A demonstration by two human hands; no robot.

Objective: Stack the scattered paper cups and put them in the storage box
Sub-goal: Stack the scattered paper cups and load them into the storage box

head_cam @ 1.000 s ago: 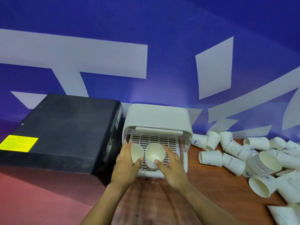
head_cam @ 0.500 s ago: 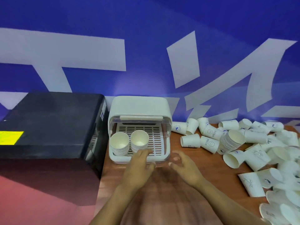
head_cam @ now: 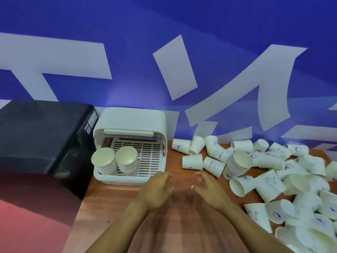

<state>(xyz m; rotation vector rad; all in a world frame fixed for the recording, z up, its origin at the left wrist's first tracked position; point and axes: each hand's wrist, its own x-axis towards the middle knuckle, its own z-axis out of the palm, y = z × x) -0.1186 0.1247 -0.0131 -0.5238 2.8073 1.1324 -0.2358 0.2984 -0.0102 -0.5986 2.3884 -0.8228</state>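
Observation:
The white storage box point(head_cam: 131, 123) stands open at the back of the wooden table, its slatted tray holding two cup stacks: a left stack point(head_cam: 104, 160) and a right stack point(head_cam: 127, 159). To the right of the box, several loose white paper cups point(head_cam: 192, 161) lie scattered on their sides. A third stack point(head_cam: 238, 164) lies tilted among them. My left hand point(head_cam: 155, 189) hovers just in front of the box's right corner, fingers relaxed, holding nothing. My right hand point(head_cam: 209, 190) is beside it, open and empty, a short way left of the cup pile.
A large black machine point(head_cam: 42, 134) stands against the box's left side. A blue wall with white shapes point(head_cam: 175, 68) rises behind the table. The table's left edge point(head_cam: 80, 212) drops off below the black machine. Cups crowd the right side down to the frame's corner.
Both hands have let go of the stacks in the box and drawn back toward me and to the right. The view has swung right, showing more of the cup pile.

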